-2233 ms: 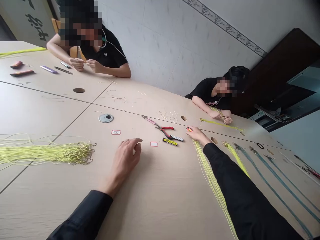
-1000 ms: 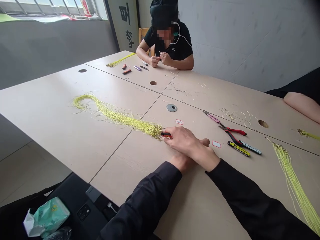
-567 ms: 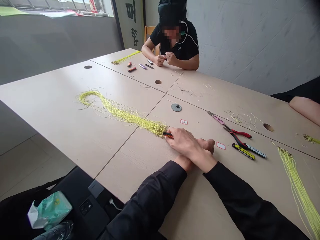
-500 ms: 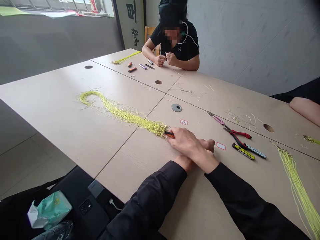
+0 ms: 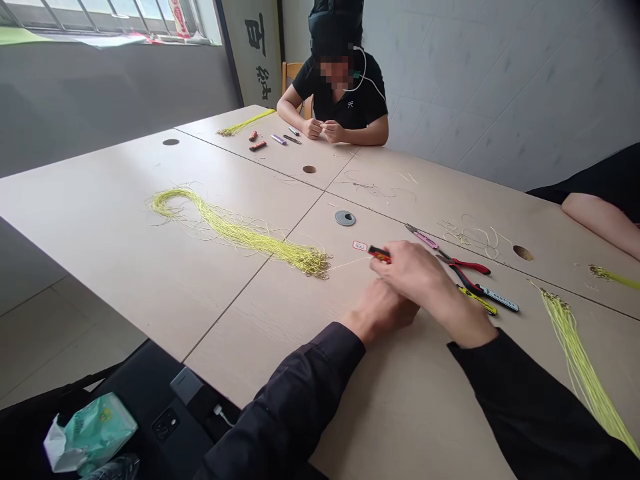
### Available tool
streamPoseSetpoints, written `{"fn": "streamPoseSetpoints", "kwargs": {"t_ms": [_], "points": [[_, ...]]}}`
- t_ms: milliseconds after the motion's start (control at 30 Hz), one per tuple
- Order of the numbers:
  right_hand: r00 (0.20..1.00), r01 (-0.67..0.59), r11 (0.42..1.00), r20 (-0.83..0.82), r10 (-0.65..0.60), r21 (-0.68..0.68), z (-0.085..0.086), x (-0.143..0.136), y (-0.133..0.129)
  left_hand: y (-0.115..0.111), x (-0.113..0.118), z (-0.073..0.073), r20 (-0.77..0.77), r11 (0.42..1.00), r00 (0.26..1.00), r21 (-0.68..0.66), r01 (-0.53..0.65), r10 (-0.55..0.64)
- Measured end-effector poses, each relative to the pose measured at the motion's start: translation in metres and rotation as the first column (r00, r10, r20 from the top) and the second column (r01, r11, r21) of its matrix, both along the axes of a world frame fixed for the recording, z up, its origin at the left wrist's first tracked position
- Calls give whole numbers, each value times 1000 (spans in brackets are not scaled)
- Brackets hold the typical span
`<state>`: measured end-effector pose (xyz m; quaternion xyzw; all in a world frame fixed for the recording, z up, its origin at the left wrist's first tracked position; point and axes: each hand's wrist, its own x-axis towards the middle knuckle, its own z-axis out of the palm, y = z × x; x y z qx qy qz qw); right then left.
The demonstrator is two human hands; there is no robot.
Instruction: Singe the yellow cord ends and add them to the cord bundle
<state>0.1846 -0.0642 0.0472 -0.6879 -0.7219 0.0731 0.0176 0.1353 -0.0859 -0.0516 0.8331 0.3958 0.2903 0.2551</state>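
My right hand (image 5: pixel 417 270) is closed around a red-and-black lighter (image 5: pixel 380 254), whose dark end points left. Just below it, partly covered by it, is my left hand (image 5: pixel 385 308); its fingers look curled in, and what they hold is hidden. A thin pale thread (image 5: pixel 350 264) runs from near the lighter to the end of a long bundle of yellow-green cords (image 5: pixel 240 233). That bundle lies curved on the table, with small metal-coloured clasps (image 5: pixel 320 260) at its near end.
Pliers (image 5: pixel 463 267), pink-handled scissors (image 5: pixel 423 237), a yellow cutter (image 5: pixel 483 301) and a white-labelled cutter (image 5: pixel 500 298) lie right of my hands. More cords (image 5: pixel 575 347) lie farther right. Across the table (image 5: pixel 225 320) sits a person (image 5: pixel 345 100); another person's arm (image 5: pixel 600 217) shows at right.
My right hand with the lighter has moved right, away from the cord bundle's end. My left hand has drawn back left beneath it. The thread between bundle and hands now shows.
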Motion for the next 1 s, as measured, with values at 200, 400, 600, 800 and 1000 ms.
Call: {"fn": "streamPoseSetpoints", "kwargs": {"t_ms": [200,400,600,800,1000], "points": [[915,266,959,-338,-219,100,-24,125,-30,-4,-2,0,-190,997,982,81,22,-6],[414,630,777,-840,-352,-16,-84,204,-101,-5,-4,2,-147,996,989,94,5,8],[153,568,802,-934,-323,-185,-86,177,-119,-17,14,10,174,993,982,71,-92,79],[93,440,870,-952,-291,-223,-85,168,-122,-37,51,3,284,980,952,191,60,-114],[62,311,906,-945,-321,-288,-82,166,-127,-36,56,-1,231,967,949,187,175,-216]]}}
